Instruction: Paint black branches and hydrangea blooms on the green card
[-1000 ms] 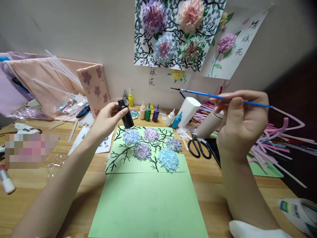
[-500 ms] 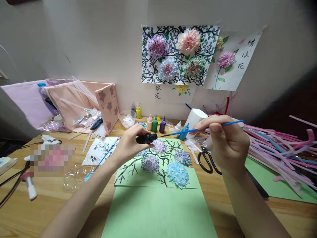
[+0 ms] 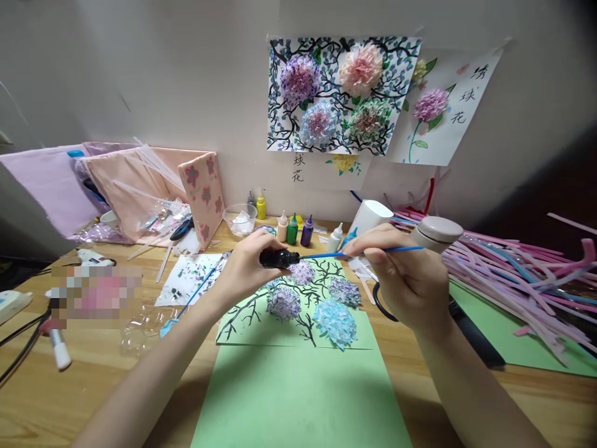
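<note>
Left of the painted green sheet (image 3: 275,336), wood tabletop (image 3: 46,404) shows around clear plastic packaging (image 3: 149,330); on its right, wood separates it from pipe cleaners (image 3: 522,292). Left hand (image 3: 245,264): closed round a black bottle (image 3: 274,259), tipped sideways above the sheet. Right hand (image 3: 401,267): pinching a blue paintbrush (image 3: 321,256), bristles hidden at the bottle's mouth.

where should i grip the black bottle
Likely around its body, from the left, as the left hand does: the black bottle is tipped nearly sideways, neck pointing right toward the blue brush, so leave the neck free.
</note>
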Available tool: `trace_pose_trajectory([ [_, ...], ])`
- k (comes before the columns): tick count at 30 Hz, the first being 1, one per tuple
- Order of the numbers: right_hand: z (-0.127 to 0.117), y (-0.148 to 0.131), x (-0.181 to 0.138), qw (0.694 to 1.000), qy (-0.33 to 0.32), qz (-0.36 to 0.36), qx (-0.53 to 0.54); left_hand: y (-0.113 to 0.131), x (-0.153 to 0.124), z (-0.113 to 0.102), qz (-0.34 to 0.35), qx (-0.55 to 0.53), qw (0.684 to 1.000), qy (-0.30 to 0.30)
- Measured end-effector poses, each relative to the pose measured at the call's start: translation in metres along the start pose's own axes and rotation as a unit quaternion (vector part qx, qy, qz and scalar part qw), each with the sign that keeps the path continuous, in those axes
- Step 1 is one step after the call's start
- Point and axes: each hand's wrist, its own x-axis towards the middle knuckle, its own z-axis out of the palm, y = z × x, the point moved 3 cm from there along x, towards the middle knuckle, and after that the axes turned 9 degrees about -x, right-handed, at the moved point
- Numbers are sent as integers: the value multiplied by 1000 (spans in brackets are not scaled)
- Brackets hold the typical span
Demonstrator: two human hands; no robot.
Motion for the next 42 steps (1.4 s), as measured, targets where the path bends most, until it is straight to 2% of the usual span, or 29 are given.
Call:
trace_pose_trajectory([
  [17,16,-6,1,995,-94,-22,-14,-6,-2,3,-7,-63,998,-4],
  [27,-7,-3,0,1000,-19,12,-6,-5,1,2,-18,-56,998,-8],
  [35,-8,-1,1,999,8,21,-36,-9,0,4,-15,-56,998,-1],
  [42,-18,5,-1,994,66,89,-12,-13,-4,10,-4,-25,999,22],
])
